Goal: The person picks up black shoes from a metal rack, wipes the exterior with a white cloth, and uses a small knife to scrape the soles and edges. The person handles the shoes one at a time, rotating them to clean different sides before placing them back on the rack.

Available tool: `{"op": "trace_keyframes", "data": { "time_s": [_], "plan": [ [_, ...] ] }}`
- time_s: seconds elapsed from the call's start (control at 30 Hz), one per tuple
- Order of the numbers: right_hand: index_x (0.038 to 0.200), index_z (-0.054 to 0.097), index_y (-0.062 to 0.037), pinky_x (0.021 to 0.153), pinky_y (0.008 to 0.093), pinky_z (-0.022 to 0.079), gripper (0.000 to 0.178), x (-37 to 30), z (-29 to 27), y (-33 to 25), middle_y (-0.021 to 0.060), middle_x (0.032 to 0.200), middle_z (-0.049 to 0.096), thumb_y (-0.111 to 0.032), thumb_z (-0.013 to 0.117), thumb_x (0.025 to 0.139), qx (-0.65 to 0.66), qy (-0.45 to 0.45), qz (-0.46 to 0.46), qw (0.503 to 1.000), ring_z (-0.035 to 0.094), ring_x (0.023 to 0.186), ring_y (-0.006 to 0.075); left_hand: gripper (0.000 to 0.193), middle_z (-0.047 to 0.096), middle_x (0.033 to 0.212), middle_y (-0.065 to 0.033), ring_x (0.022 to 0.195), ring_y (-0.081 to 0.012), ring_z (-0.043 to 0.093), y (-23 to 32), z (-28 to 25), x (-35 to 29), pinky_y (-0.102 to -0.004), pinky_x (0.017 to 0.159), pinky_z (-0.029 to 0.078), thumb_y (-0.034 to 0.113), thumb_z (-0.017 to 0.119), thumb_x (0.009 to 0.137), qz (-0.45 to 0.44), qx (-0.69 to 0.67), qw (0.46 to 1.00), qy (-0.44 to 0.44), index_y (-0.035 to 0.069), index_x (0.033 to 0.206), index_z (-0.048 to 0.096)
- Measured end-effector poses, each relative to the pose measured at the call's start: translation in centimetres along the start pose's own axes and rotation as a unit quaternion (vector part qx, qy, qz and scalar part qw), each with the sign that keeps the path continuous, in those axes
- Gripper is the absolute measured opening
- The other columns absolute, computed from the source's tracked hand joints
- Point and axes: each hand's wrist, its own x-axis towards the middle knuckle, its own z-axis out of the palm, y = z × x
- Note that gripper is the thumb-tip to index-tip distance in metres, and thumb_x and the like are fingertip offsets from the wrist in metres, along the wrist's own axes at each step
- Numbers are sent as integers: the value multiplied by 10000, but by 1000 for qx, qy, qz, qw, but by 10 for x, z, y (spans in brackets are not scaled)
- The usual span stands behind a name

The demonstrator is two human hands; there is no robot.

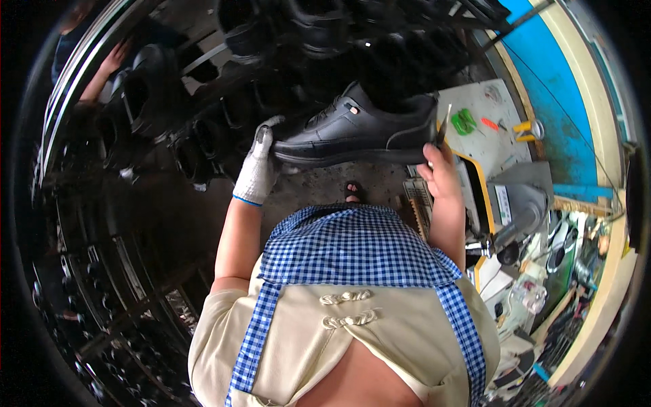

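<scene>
Among dark racked shoes (pixel 147 88) far and left, pale worktop (pixel 464 93) right: clasping a black shoe (pixel 369 132) by its toe, gloved left hand (pixel 258 166); pinching a thin tool (pixel 443 131) at its heel, right hand (pixel 442 173).

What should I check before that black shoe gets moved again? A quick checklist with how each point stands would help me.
1. Left grip holding the toe end of the black shoe: ok.
2. Right grip firm at the heel: cannot tell; the fingers are there, but the contact is unclear.
3. Shoe level, sole down: ok, roughly level, toe to the left.
4. Slim pointed item by the heel safely away from the fingers: not ok, it is right beside them; its kind is unclear.
5. Both sides gloved: not ok; left gloved, right bare.
6. Pale table free of items: not ok; a green object lies there.
</scene>
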Motion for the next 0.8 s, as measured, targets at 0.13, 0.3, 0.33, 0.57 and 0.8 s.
{"op": "trace_keyframes", "data": {
  "time_s": [0.13, 0.3, 0.33, 0.57, 0.8],
  "plan": [
    [1201, 547, -61, 444, 147, 272, 520, -2, -2, -19, -73, 862, 541, -307, 780, 807, -25, 115, -12, 993, 376, 548, -18, 608, 671, 1071, -111, 852, -209, 671, -17, 29, 13, -313, 577, 557, 579, 416, 979, -131, 16, 991, -8, 99, 1347, 476],
    [1175, 556, -94, 407, 166, 238, 389, -6, -9, -16, -68, 805, 527, -310, 697, 884, -4, 168, -165, 972, 371, 506, 3, 642, 572, 1296, -95, 1025, -231, 651, -41, 39, 33, -314, 593, 606, 337, 669, 885, -163, -73, 968, -178, 82, 1412, 404],
    [1186, 550, -89, 403, 171, 250, 427, -6, -12, -9, -55, 768, 518, -302, 726, 860, 6, 161, -160, 974, 388, 499, 10, 765, 559, 1323, -93, 1118, -244, 615, -33, 57, 31, -349, 693, 611, 309, 742, 816, -145, -62, 967, -200, 70, 1441, 373],
    [1264, 431, -86, 382, 224, 331, 483, -14, 31, 32, 5, 789, 573, -118, 707, 868, 75, 47, -122, 989, 459, 457, 70, 856, 392, 1480, -122, 1371, -213, 366, -48, 158, 35, -349, 1139, 279, 197, 703, 837, 92, 119, 955, -256, 7, 1512, 213],
    [1252, 459, -97, 453, 228, 409, 559, 48, -51, -75, -12, 840, 603, -187, 764, 792, 25, 259, -198, 945, 515, 560, 65, 675, 414, 1443, -99, 1320, -220, 436, -58, 167, 39, -361, 1102, 360, 170, 606, 946, 45, 181, 930, -316, 42, 1507, 253]
  ]
}}
